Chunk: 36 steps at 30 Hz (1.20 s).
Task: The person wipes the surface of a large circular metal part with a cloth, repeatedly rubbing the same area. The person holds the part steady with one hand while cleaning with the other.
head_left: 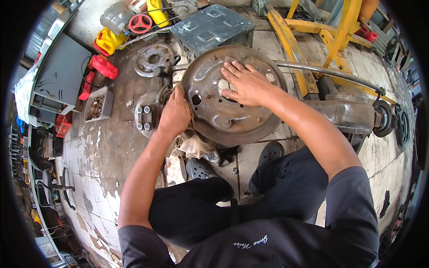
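Observation:
A large round rusty-brown metal plate, like a brake backing plate (210, 116), stands tilted in front of me, with several holes and bolts in its face. My right hand (246, 85) lies flat on it with fingers stretched, partly covering the centre opening. At the plate's left rim, my left hand (175, 112) is closed on a dirty beige rag (194, 145), which hangs down below the plate. Left of that hand is a greasy round metal part with large bolt heads (145, 118). To the right of the plate sits a heavy axle housing (342, 114).
A second round plate (154, 59) lies on the floor, near a dark toolbox (212, 29). A long metal rod (313, 68) runs behind the large plate toward a yellow steel frame (292, 49). A bin of small parts (98, 105) and a red jug (105, 67) stand at left.

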Available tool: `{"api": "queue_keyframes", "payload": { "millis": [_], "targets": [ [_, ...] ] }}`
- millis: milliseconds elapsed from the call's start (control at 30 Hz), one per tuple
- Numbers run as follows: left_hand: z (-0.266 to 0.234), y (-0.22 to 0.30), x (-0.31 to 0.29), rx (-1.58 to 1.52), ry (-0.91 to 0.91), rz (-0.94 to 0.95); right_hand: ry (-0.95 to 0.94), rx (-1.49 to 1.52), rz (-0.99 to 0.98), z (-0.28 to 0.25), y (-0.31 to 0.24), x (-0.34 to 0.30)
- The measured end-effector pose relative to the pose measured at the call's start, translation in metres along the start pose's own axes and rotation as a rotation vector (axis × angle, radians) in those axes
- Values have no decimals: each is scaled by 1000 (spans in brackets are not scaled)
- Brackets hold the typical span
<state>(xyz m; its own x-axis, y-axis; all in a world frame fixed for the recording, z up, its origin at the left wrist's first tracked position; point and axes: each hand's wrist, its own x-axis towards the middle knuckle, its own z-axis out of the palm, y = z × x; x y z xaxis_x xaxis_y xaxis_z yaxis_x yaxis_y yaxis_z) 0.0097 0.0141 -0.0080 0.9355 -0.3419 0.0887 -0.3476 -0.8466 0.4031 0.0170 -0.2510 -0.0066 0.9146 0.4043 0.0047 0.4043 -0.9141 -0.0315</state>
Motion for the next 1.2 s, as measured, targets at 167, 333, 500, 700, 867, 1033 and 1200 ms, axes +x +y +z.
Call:
{"api": "queue_keyframes", "payload": {
  "millis": [167,333,500,700,867,1033,1200],
  "targets": [
    [2,-4,-3,44,57,87,71,63,-26,6,9,2],
    [6,-8,-1,26,24,4,91,46,-2,6,4,0],
    [3,-3,-2,24,13,12,-8,64,22,-2,1,2],
    [-6,6,-3,-23,-85,-92,-11,104,14,0,2,2],
    [-3,3,-2,24,-67,-60,-2,86,49,-4,2,3],
    [0,-2,-1,28,-57,-44,-21,92,19,-2,5,-2],
    [-4,2,-1,-6,-75,-72,-27,88,27,-3,4,0]
  ]
}}
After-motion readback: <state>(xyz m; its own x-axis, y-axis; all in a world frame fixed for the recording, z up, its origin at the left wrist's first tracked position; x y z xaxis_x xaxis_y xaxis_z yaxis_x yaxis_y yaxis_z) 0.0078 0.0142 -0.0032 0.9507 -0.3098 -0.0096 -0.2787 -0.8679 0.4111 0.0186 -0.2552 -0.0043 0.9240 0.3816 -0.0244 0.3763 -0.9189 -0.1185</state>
